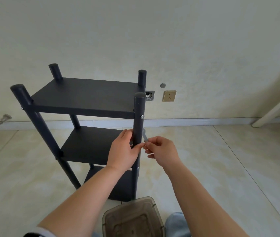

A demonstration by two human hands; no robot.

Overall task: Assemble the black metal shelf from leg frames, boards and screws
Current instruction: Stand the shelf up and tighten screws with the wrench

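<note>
No legible text, label, brand, number or sign is found anywhere in view. The black shelf carries no marking on its boards or legs. The gold wall socket shows only its pin holes, no lettering. The small metal wall plate beside it bears faint marks too blurred to read. The tinted plastic box shows moulded shapes only.

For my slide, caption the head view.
Left hand grips the black shelf's front leg while the right hand holds a small wrench beside it.
</note>
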